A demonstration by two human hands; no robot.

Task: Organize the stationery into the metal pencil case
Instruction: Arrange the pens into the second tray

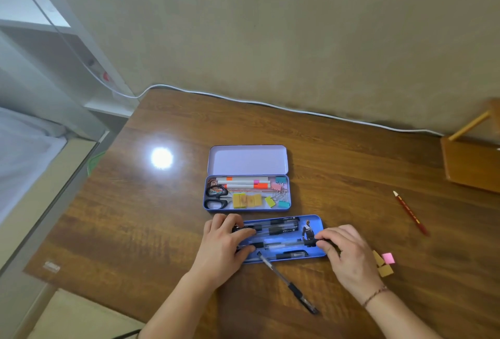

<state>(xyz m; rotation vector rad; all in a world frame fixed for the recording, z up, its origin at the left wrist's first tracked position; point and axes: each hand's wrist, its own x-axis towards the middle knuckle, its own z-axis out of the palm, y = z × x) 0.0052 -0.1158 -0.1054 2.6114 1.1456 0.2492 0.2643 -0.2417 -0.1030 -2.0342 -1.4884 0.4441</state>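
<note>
**Both hands on the pens in the blue tray**

Nearest you, a black-grip pen (288,283) lies slanted on the surface (167,230), its tip touching the front edge of the blue tray (315,223). Your left hand (224,246) rests over the tray's left end, fingers curled onto the ends of the clear pens (270,226) lying lengthwise inside. Your right hand (349,252) pinches the right end of a pen (284,244) in the tray between thumb and fingertips. Just right of that hand sit small tan and pink erasers (384,263), or so they seem; they are too small to be sure.

Just beyond the tray stands the metal pencil case (205,198), its lid (247,160) open and tipped back. Inside lie white highlighters (243,183) along the back, black scissors (216,198) at the left, yellow blocks (247,200) in the middle and coloured binder clips (281,195) at the right.

Well off to the right a red pencil (411,212) lies alone, and a white cable (270,105) runs along the far edge by the wall
</note>
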